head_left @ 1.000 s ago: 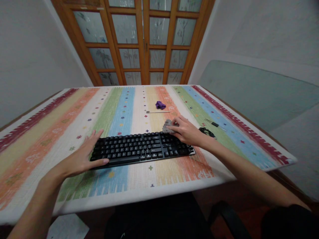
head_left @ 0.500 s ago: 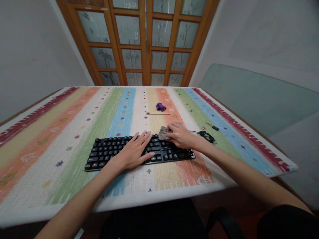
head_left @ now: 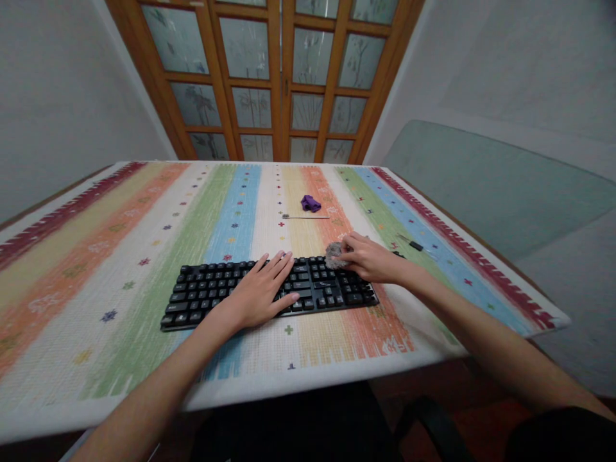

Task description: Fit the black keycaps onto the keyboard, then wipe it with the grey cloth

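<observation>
A black keyboard [head_left: 206,285] lies on the striped tablecloth in front of me. My left hand [head_left: 262,289] rests flat on its middle keys, fingers stretched out and thumb apart. At the keyboard's upper right, my right hand [head_left: 368,258] is closed round a crumpled grey cloth [head_left: 334,255], which touches the keys along the back edge. Part of the cloth is hidden by the fingers. The keys under both hands are covered from sight.
Beyond the keyboard lie a crumpled purple cloth [head_left: 310,203] and a thin toothbrush-like stick [head_left: 308,217]. A small black-handled tool [head_left: 415,245] sits to the right. The striped tablecloth [head_left: 158,244] covers the table; wooden glass-paned doors [head_left: 283,83] stand behind.
My right hand has slid to the right along the keyboard's back edge with the grey cloth, now covering most of the coiled cable. My left hand stays on the keys.
</observation>
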### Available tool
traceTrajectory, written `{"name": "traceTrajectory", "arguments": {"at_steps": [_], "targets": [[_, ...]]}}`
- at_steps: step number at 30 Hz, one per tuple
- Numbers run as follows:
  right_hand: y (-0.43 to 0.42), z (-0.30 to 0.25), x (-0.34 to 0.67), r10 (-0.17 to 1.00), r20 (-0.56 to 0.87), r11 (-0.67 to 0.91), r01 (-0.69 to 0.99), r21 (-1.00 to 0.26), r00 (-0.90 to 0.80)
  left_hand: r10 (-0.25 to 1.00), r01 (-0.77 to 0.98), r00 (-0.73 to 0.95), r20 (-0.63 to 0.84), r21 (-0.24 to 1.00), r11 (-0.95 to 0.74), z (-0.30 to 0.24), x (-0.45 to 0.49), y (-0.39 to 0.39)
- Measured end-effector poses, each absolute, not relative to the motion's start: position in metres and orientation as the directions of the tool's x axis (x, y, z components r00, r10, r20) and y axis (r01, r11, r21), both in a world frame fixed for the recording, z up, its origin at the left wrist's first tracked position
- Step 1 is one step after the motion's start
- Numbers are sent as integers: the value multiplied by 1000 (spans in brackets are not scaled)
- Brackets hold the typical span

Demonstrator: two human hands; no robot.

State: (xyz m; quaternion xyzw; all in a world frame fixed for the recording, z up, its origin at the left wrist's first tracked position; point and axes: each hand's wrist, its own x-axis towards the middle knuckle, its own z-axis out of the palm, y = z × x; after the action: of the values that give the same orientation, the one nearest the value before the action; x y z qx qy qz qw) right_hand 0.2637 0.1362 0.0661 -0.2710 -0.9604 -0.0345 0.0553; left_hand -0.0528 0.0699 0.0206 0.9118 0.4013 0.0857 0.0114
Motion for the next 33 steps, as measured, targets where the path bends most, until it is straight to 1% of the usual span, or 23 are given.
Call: {"name": "traceTrajectory", "arguments": {"at_steps": [4,6,8,10,12,14,18,23,28,33], "targets": [[138,74,270,569,118,820,573,0,-814,732,729,665,146,88,-679,21,-52,70],[137,79,271,602,166,795,606,-34,-781,731,728,665,149,85,-680,20,-52,70],[134,83,267,623,251,776,627,-73,-741,729,727,665,161,83,-682,20,-53,71],[127,83,258,609,323,784,612,-103,-725,725,723,667,173,83,-686,19,-53,71],[119,79,245,567,345,814,572,-98,-748,726,724,667,169,86,-685,19,-53,71],[113,73,231,522,326,842,537,-49,-788,727,724,667,161,88,-684,20,-53,70],[109,63,216,466,228,872,488,47,-855,716,713,675,179,90,-695,20,-53,70],[112,66,226,487,165,860,504,77,-858,709,708,677,194,90,-701,19,-54,70],[110,67,242,507,141,849,521,89,-850,726,723,665,174,91,-685,20,-53,70],[110,65,253,531,133,835,543,85,-837,720,716,669,185,97,-691,20,-53,69]]}}
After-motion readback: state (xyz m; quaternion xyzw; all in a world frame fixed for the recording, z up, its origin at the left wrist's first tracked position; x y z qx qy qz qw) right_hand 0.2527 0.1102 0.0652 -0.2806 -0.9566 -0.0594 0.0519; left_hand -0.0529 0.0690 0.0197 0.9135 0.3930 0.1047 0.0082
